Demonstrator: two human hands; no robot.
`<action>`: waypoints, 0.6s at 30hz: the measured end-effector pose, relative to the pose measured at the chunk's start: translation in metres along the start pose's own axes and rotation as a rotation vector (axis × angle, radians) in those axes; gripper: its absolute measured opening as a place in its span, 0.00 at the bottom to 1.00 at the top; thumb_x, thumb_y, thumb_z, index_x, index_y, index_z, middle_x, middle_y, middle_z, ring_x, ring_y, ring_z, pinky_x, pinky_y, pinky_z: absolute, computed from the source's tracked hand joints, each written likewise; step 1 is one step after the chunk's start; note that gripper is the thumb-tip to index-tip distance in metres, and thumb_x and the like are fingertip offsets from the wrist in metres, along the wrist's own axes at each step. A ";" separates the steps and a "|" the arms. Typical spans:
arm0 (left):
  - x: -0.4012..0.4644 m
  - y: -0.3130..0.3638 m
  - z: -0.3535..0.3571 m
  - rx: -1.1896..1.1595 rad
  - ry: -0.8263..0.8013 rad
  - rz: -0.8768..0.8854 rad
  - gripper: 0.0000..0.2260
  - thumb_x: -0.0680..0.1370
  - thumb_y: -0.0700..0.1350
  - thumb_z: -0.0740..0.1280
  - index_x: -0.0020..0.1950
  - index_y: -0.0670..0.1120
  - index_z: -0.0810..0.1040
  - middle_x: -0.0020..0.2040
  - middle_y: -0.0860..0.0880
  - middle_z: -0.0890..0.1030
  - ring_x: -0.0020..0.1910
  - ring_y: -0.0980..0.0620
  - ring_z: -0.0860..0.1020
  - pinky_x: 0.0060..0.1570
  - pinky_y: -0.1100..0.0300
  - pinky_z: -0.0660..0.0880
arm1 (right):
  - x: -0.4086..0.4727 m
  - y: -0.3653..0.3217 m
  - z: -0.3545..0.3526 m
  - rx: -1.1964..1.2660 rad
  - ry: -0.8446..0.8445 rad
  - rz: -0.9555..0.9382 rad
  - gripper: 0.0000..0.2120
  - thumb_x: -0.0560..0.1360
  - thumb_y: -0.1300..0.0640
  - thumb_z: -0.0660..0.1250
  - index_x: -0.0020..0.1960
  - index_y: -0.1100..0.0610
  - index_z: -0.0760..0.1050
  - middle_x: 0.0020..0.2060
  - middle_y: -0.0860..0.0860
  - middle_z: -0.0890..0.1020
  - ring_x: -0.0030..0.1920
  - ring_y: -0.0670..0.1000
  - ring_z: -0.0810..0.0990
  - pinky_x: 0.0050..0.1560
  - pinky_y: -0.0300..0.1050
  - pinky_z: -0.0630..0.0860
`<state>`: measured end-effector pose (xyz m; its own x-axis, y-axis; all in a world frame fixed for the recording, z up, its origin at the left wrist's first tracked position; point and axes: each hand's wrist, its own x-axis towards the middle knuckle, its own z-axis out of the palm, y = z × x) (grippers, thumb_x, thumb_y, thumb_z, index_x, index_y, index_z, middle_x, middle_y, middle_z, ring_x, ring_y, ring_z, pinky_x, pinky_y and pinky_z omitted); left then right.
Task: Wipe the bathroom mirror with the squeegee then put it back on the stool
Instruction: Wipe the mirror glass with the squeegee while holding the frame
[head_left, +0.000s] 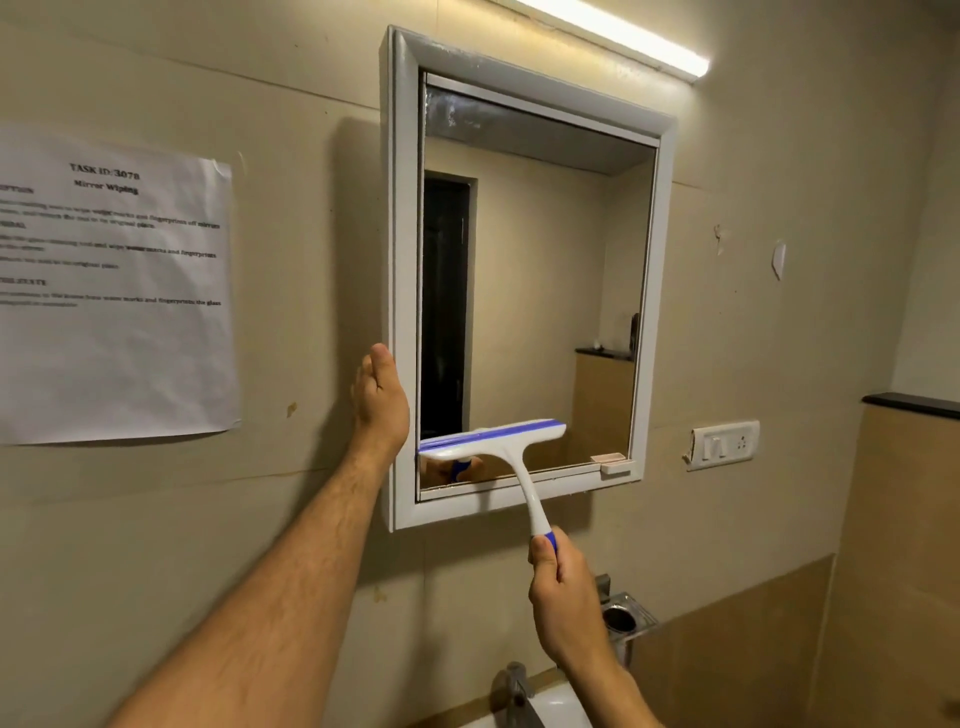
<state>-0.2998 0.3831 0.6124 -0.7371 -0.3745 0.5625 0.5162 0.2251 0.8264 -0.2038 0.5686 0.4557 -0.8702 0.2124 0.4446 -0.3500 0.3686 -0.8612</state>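
Note:
The bathroom mirror (540, 291) hangs on the wall in a white frame (402, 260). A white squeegee (493, 439) with a blue blade edge lies against the lower left part of the glass, blade roughly level. My right hand (563, 592) grips its blue handle end below the frame. My left hand (381, 400) rests flat against the frame's left side, fingers straight. The stool is out of view.
A printed task sheet (114, 291) is taped to the wall at left. A switch plate (724, 446) sits right of the mirror. Below are a metal cup holder (626, 616), a tap (517, 686) and the basin edge. A tube light (623, 36) runs above.

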 end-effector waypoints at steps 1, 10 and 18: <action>-0.007 -0.002 -0.003 0.023 -0.013 -0.021 0.27 0.81 0.62 0.43 0.76 0.50 0.58 0.75 0.48 0.60 0.73 0.47 0.58 0.71 0.46 0.57 | -0.004 0.000 -0.001 -0.004 -0.015 0.013 0.10 0.81 0.47 0.55 0.45 0.49 0.71 0.32 0.50 0.72 0.29 0.43 0.68 0.28 0.35 0.69; -0.076 -0.026 -0.032 0.357 0.073 -0.012 0.25 0.82 0.57 0.46 0.76 0.47 0.58 0.74 0.46 0.62 0.72 0.46 0.58 0.69 0.51 0.54 | -0.022 -0.017 -0.031 -0.054 -0.229 0.229 0.13 0.82 0.46 0.53 0.46 0.52 0.69 0.33 0.50 0.71 0.30 0.46 0.67 0.29 0.39 0.68; -0.130 -0.031 -0.067 0.544 0.012 0.044 0.26 0.82 0.57 0.46 0.76 0.45 0.59 0.74 0.46 0.63 0.72 0.45 0.58 0.70 0.51 0.53 | -0.047 -0.051 -0.056 0.134 -0.129 0.377 0.14 0.78 0.46 0.55 0.40 0.54 0.67 0.24 0.49 0.65 0.21 0.47 0.60 0.24 0.38 0.59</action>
<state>-0.1903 0.3644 0.5121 -0.7135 -0.3638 0.5987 0.2436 0.6724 0.6989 -0.1255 0.5899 0.4927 -0.9792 0.1922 0.0646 -0.0329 0.1639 -0.9859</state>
